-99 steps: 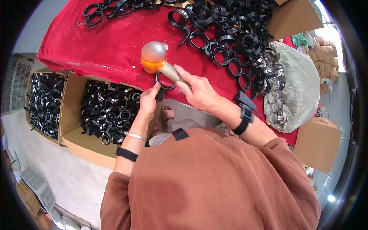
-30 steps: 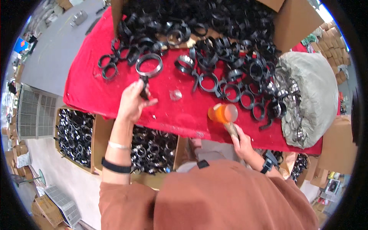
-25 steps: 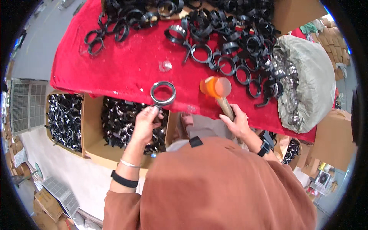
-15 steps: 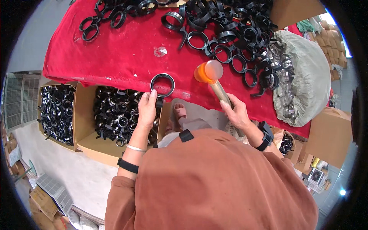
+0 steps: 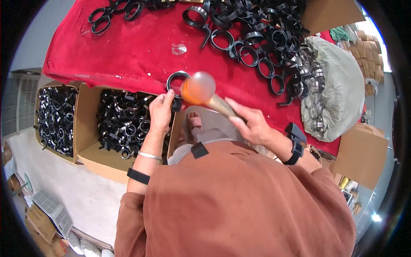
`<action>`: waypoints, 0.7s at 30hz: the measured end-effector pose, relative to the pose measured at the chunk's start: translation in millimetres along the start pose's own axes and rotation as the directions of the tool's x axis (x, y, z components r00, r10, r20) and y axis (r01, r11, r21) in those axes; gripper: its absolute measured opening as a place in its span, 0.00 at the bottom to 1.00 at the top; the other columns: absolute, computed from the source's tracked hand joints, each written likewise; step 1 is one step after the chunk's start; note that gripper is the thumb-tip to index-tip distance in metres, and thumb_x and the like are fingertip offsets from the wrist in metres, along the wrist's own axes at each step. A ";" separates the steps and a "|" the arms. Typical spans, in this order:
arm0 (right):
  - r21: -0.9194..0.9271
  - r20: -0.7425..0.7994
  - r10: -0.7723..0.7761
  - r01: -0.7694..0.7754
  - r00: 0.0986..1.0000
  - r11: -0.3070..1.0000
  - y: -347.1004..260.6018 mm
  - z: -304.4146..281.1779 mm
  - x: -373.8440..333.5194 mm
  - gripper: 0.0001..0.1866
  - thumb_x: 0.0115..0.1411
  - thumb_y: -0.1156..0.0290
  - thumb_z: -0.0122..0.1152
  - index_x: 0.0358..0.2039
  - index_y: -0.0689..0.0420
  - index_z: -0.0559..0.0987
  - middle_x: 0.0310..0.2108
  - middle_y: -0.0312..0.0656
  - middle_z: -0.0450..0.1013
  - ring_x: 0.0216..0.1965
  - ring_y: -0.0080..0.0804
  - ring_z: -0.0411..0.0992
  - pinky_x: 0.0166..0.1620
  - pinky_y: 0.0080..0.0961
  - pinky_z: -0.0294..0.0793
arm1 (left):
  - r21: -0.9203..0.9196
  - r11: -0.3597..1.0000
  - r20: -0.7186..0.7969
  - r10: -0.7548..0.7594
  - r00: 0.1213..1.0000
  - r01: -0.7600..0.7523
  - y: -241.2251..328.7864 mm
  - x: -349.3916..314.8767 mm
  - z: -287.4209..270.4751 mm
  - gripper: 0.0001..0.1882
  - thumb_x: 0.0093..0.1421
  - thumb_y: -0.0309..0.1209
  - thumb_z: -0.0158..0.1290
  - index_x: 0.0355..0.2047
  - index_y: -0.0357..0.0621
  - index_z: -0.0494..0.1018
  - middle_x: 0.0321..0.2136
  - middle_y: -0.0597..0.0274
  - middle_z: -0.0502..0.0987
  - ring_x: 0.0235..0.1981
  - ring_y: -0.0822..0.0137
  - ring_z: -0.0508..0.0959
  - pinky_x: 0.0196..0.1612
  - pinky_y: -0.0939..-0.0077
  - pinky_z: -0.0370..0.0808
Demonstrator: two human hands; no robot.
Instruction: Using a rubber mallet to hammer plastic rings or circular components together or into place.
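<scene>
Closed round a wooden handle, my right hand [image 5: 253, 123] holds a mallet [image 5: 198, 88] with an orange and clear head. The mallet head is over the right side of a black ring with a handle tab [image 5: 174, 77], partly hiding it; whether they touch I cannot tell. My left hand [image 5: 161, 110] pinches that ring at its near side, by the front edge of the red-covered table [image 5: 124, 51]. Many similar black rings [image 5: 252, 38] lie heaped on the far right part of the cloth.
Below the table edge at left stand cardboard boxes [image 5: 96, 160] filled with black rings. A pale sack [image 5: 338, 90] of metal rings sits on the table's right end. A cardboard box [image 5: 359, 154] stands below it. More black rings [image 5: 100, 21] lie at the far left.
My right hand has swung the mallet leftward, from beside the ring to over it. My left hand keeps its hold on the ring near the table edge.
</scene>
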State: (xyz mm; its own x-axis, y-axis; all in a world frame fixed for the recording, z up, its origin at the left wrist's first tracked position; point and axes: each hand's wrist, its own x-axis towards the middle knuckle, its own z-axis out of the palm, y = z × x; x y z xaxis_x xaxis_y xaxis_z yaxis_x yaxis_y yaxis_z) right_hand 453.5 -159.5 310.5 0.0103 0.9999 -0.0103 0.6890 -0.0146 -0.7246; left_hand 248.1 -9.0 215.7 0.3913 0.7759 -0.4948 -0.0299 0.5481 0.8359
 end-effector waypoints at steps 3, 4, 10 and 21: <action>0.116 -0.103 0.012 0.000 0.995 0.993 -49.4 -24.3 37.4 0.27 0.57 0.77 0.52 0.58 0.62 0.62 0.42 0.55 0.72 0.41 0.42 0.74 0.45 0.28 0.72 | -0.144 0.989 0.004 -0.039 0.999 0.039 -1.6 4.5 3.3 0.16 0.61 0.39 0.50 0.23 0.40 0.69 0.19 0.62 0.74 0.19 0.72 0.75 0.25 0.80 0.72; 0.182 -0.139 0.025 0.001 0.990 0.983 -67.8 -27.7 47.4 0.27 0.57 0.77 0.52 0.58 0.61 0.62 0.40 0.54 0.72 0.39 0.41 0.74 0.43 0.28 0.72 | -0.143 0.989 0.005 -0.029 1.000 0.030 -4.5 1.7 0.1 0.15 0.61 0.39 0.50 0.23 0.40 0.69 0.19 0.62 0.74 0.19 0.71 0.75 0.24 0.80 0.73; -0.183 0.020 0.057 -0.052 0.998 0.982 -20.8 21.4 78.7 0.26 0.60 0.64 0.51 0.58 0.56 0.62 0.32 0.56 0.72 0.32 0.54 0.72 0.38 0.39 0.73 | -0.216 0.976 -0.019 -0.007 1.000 0.003 -10.3 7.9 4.4 0.15 0.60 0.38 0.52 0.23 0.39 0.70 0.20 0.63 0.74 0.19 0.71 0.75 0.24 0.78 0.74; 0.440 -0.141 0.236 -0.153 0.961 0.885 -65.2 -32.0 81.3 0.25 0.63 0.72 0.46 0.60 0.55 0.60 0.31 0.37 0.71 0.27 0.21 0.70 0.30 0.21 0.71 | -0.216 0.975 0.018 -0.044 0.999 0.047 -17.2 12.6 -5.6 0.15 0.59 0.38 0.53 0.23 0.38 0.70 0.19 0.64 0.73 0.18 0.73 0.73 0.25 0.80 0.74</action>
State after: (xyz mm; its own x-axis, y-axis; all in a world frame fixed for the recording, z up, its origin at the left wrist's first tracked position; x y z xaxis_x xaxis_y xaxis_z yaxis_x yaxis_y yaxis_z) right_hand 432.6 -77.3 379.0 0.2750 0.9578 -0.0838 0.2892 -0.1655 -0.9428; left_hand 248.5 -6.9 193.8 0.4086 0.7451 -0.5271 -0.2094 0.6387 0.7404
